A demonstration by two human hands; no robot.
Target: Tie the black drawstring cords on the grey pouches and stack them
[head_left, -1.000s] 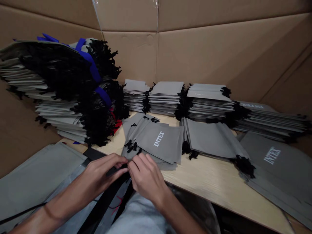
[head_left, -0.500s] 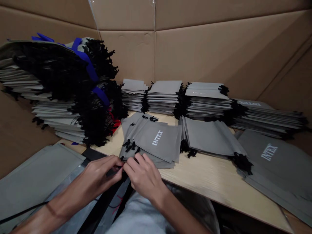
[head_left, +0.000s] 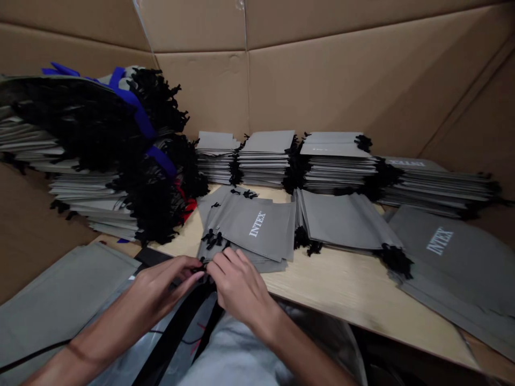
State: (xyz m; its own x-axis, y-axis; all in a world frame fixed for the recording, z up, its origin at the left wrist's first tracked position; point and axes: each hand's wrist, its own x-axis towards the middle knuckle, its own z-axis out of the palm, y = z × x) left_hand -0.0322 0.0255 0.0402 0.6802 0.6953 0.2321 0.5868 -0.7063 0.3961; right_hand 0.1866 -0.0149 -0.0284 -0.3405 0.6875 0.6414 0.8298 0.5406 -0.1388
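At the table's near edge my left hand [head_left: 171, 276] and my right hand [head_left: 237, 281] meet, fingertips pinched on a black drawstring cord [head_left: 200, 267]. The exact hold of each finger is partly hidden. Just beyond my hands lies a loose pile of grey drawstring bags [head_left: 269, 228], the top one printed INTEX in white. Short black cord knots [head_left: 212, 237] stick out along the pile's left side. A black strap [head_left: 173, 332] runs down below my hands towards my lap.
Tall stacked bags with black cords, tied by a blue band [head_left: 139, 110], stand at left. Neat bag stacks [head_left: 265, 161] line the cardboard wall [head_left: 306, 80]. More grey bags [head_left: 346, 220] and INTEX bags [head_left: 462, 257] lie right on the wooden table [head_left: 341, 289]. Flat grey sheets [head_left: 60, 295] lie lower left.
My left fingers have loosened and spread slightly at the cord, and my right hand has shifted a little from the left one. The view has moved slightly; the stacks are unchanged.
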